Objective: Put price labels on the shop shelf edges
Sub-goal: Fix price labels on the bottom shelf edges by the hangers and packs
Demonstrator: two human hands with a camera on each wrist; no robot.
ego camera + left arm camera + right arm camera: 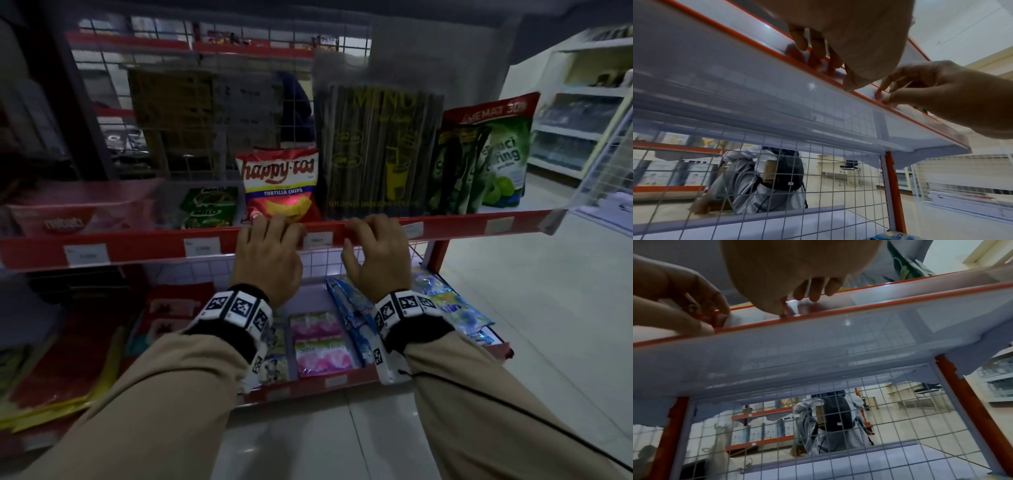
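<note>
The red shelf edge strip [137, 247] runs across the head view at mid-height. A white price label [318, 240] sits in it between my two hands. My left hand [274, 228] curls its fingers over the top of the strip just left of that label, and the thumb lies at the lower edge. My right hand [373, 226] grips the strip just right of the label in the same way. From below, the left hand [830, 65] hooks over the clear strip cover [760, 32]. The right hand [807, 298] has its fingertips on the cover and its thumb on the orange lower rim.
More labels [87, 255] [202, 246] [500, 224] sit along the strip. A Happy Tos bag [279, 185], Milo packs [209, 209], a dark straw pack [373, 154] and green pouches [486, 154] stand behind it. Sachets [322, 342] lie on the shelf below. A person with a backpack [785, 175] crouches beyond the wire mesh.
</note>
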